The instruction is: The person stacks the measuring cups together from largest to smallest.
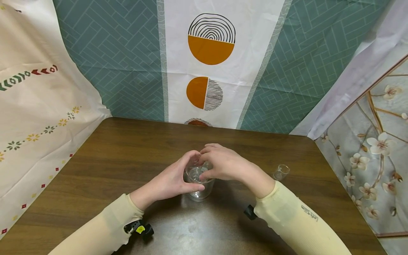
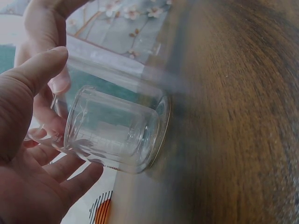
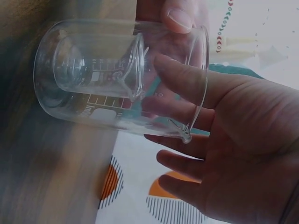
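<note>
A large clear glass beaker (image 1: 201, 195) stands upright on the table, with a smaller glass beaker (image 3: 100, 65) inside it, near its bottom. My left hand (image 1: 173, 177) holds the large beaker near its rim, thumb in front and fingers curved round the far side. From the right, my right hand (image 1: 227, 163) reaches over the rim. Its thumb and index finger dip into the mouth, spread apart just above the inner beaker's lip, while the other fingers stay outside the wall. White printed markings show on both glasses in the right wrist view.
On the brown wooden table (image 1: 134, 141), a tiny glass beaker (image 1: 282, 172) sits to the right, beyond my right wrist. Patterned cloths hang behind the table and along both sides. Dark wrist devices (image 1: 140, 228) sit under my sleeves.
</note>
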`<control>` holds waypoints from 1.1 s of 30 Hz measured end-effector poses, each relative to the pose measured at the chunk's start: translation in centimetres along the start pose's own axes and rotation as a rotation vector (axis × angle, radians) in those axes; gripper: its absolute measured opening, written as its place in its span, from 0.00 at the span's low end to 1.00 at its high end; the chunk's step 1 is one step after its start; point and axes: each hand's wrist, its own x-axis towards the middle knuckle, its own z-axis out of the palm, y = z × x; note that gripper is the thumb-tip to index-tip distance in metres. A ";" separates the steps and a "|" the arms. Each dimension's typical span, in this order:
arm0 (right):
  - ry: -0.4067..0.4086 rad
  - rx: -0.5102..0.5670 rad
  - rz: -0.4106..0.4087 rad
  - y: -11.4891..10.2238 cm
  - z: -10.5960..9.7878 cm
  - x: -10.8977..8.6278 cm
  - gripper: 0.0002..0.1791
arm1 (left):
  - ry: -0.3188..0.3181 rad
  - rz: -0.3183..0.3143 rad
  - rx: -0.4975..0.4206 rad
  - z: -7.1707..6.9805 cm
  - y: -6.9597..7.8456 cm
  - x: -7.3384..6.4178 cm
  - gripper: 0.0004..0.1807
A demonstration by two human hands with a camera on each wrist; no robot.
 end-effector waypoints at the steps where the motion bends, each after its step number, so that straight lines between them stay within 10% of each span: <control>1: 0.002 0.004 0.001 0.1 0.1 0.0 0.21 | 0.000 0.000 0.003 0.0 0.0 0.0 0.48; 33: 0.120 0.072 0.004 0.2 0.6 -1.7 0.24 | 0.000 -0.017 0.014 0.0 0.0 -0.1 0.48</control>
